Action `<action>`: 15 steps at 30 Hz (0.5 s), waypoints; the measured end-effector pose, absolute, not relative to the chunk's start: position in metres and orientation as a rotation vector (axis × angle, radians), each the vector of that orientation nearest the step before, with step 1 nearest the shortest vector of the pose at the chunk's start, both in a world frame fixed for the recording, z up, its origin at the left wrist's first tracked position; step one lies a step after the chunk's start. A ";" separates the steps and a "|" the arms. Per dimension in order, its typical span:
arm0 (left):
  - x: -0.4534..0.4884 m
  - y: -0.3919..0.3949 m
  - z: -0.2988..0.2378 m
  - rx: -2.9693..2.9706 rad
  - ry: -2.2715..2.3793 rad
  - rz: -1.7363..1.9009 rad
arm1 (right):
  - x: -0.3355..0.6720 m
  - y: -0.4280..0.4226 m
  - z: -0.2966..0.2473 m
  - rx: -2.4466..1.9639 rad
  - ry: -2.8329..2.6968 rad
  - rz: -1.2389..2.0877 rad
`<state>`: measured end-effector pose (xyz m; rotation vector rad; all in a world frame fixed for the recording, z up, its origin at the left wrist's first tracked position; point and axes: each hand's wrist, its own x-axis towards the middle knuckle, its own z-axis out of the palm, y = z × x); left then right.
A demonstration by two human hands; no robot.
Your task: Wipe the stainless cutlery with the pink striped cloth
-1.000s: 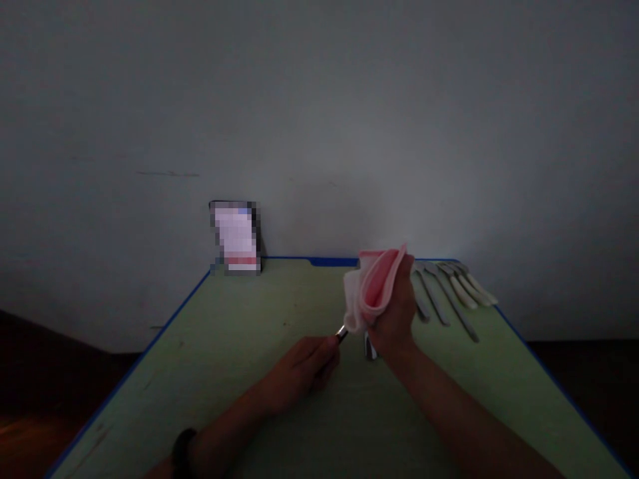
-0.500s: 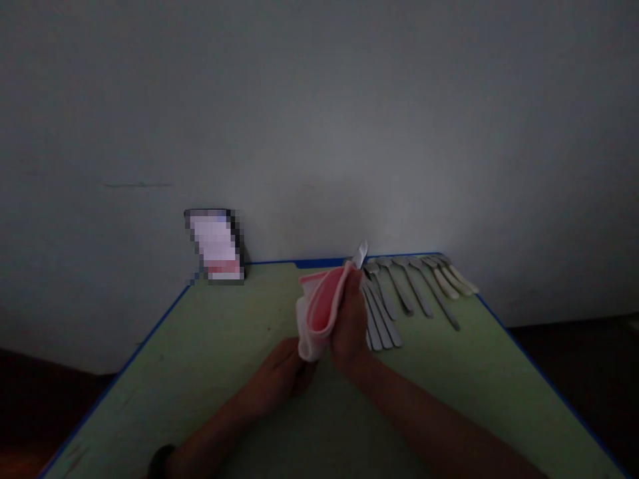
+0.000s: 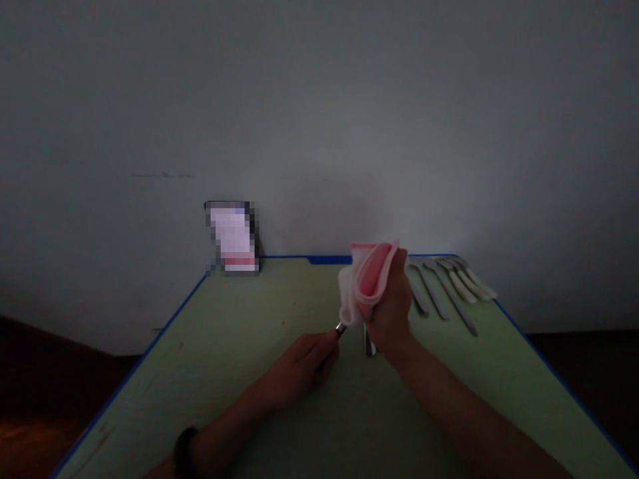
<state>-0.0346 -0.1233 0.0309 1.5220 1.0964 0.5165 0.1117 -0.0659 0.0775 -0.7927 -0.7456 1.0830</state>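
Note:
My right hand (image 3: 392,313) is closed around a folded pink and white cloth (image 3: 367,279), held up over the green table (image 3: 239,332). My left hand (image 3: 304,362) is closed on the handle end of a metal utensil (image 3: 341,328); the rest of the utensil is wrapped inside the cloth. The two hands are close together near the table's middle. A dark band sits on my left wrist.
A row of several metal spoons and utensils (image 3: 444,286) lies at the table's far right, some with pale handles. A small blurred card or box (image 3: 232,238) stands at the back left corner against the grey wall. The table has blue edges.
The cloth has slid back up along the utensil, so the handle shows between my hands again and the tip above the cloth is hidden. The view has shifted slightly.

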 end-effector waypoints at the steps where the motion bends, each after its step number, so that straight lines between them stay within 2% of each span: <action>1: -0.035 -0.124 0.031 1.535 1.107 0.518 | 0.106 -0.070 0.075 -0.805 -0.719 1.094; 9: -0.045 -0.124 0.006 1.453 1.102 0.610 | 0.078 -0.093 0.053 -0.935 -0.661 1.178; 15: -0.045 -0.119 0.007 1.464 1.083 0.634 | 0.081 -0.084 0.066 -0.738 -0.524 1.314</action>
